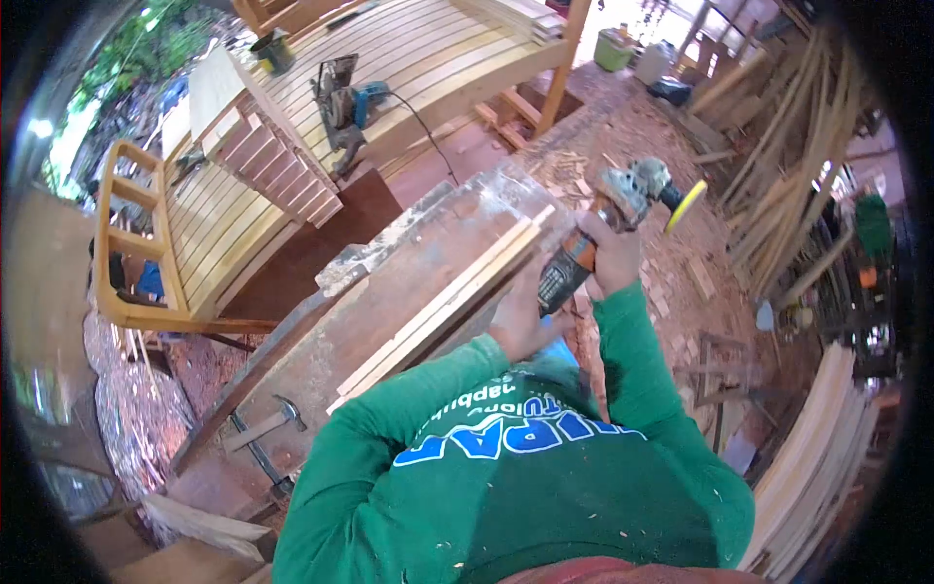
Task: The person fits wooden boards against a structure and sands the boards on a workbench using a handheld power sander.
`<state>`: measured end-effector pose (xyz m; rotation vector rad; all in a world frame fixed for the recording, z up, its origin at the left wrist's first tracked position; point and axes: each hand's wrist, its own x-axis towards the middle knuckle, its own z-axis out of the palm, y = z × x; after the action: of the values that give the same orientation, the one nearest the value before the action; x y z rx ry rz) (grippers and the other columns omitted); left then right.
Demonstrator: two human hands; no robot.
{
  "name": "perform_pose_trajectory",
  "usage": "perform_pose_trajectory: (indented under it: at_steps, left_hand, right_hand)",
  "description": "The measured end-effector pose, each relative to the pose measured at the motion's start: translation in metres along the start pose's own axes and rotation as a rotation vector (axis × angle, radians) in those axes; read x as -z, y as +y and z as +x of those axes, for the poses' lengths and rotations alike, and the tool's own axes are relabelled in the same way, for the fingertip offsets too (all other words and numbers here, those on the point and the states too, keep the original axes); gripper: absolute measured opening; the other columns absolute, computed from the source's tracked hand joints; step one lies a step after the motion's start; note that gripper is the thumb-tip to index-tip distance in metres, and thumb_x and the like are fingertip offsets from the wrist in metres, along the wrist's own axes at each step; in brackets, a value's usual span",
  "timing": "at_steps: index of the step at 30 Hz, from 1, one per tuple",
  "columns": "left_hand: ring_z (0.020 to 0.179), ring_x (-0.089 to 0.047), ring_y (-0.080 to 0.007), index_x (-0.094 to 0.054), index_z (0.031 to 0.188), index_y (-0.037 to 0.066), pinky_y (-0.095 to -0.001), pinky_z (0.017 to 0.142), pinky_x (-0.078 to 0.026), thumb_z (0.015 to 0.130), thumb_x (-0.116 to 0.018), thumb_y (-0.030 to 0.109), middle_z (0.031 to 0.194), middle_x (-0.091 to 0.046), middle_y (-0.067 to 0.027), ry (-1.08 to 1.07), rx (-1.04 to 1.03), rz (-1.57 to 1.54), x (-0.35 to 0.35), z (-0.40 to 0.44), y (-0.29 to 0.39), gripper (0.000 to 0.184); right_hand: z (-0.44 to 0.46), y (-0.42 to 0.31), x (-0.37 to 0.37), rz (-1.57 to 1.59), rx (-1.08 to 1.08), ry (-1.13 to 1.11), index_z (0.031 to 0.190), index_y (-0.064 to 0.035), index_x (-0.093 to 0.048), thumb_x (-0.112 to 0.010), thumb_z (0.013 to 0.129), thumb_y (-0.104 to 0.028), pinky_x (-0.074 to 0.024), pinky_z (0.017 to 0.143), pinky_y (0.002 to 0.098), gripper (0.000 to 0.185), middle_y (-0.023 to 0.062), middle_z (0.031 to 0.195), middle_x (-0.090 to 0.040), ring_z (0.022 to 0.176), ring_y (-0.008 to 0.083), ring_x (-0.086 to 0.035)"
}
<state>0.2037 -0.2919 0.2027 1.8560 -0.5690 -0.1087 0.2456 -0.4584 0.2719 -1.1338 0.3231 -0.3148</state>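
Observation:
An angle grinder [566,272] with an orange and black body and a yellow-edged disc [687,206] is held up in front of my chest. My left hand [523,319] is closed around the rear of its body. Near the metal gear head, my right hand [614,255] grips the front of the body. The disc points out to the right, touching nothing. Just left of the grinder, narrow wooden strips [438,304] lie lengthwise on a worn workbench [389,292].
A hammer [265,428] lies at the bench's near left end. Beyond stands a slatted wooden bed frame [219,258], bearing a corded power tool [342,102] and a can [272,54]. Long wood strips [798,146] lean at right; more boards [812,467] are stacked lower right. Shavings cover the floor.

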Motion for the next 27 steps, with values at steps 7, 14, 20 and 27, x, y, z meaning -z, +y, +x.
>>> perform_pose_trajectory:
  at_steps: [7, 14, 20, 27]
  left_hand:
    - [0.071, -0.066, -0.0124, -0.058, 0.112, 0.003, -0.0299, 0.062, -0.053, 0.073, -0.081, 0.006, 0.087, -0.068, -0.0046, -0.759, 0.324, -1.081, 0.031, -0.027, 0.04, 0.045]
    - [0.083, -0.07, -0.014, -0.056, 0.119, 0.002, -0.0305, 0.068, -0.058, 0.092, -0.069, 0.003, 0.1, -0.07, -0.0077, -0.539, 0.4, -0.776, 0.029, -0.047, 0.005, 0.03]
    - [0.088, -0.074, -0.0243, -0.057, 0.124, -0.001, -0.0382, 0.077, -0.059, 0.088, -0.073, 0.016, 0.095, -0.073, -0.0155, -0.381, 0.412, -0.332, 0.009, -0.051, -0.016, 0.043]
    - [0.112, -0.069, -0.0278, -0.059, 0.136, -0.001, -0.0406, 0.101, -0.054, 0.082, -0.083, 0.027, 0.127, -0.069, -0.0207, 0.088, 0.398, -0.213, 0.117, -0.119, -0.069, 0.066]
  right_hand:
    - [-0.045, -0.007, 0.018, 0.736, -0.18, -0.674, 0.133, -0.0002, -0.054, -0.066, 0.092, -0.043, -0.0552, 0.087, 0.0528, 0.061, 0.0153, 0.105, -0.062, 0.096, 0.0346, -0.064]
    - [-0.036, 0.006, 0.01, 0.171, -0.317, -0.284, 0.114, 0.0011, -0.057, -0.067, 0.093, -0.018, -0.0599, 0.074, 0.0452, 0.03, 0.0124, 0.094, -0.063, 0.083, 0.0273, -0.067]
    - [-0.008, 0.033, 0.008, -0.498, -0.146, -0.267, 0.106, 0.0022, -0.066, -0.077, 0.084, -0.018, -0.0573, 0.069, 0.0338, 0.031, 0.0094, 0.089, -0.07, 0.078, 0.0182, -0.069]
    - [-0.014, 0.07, -0.003, -1.085, 0.012, -0.848, 0.118, -0.0002, -0.067, -0.082, 0.076, -0.02, -0.0561, 0.085, 0.0356, 0.049, 0.0082, 0.103, -0.074, 0.093, 0.0184, -0.071]
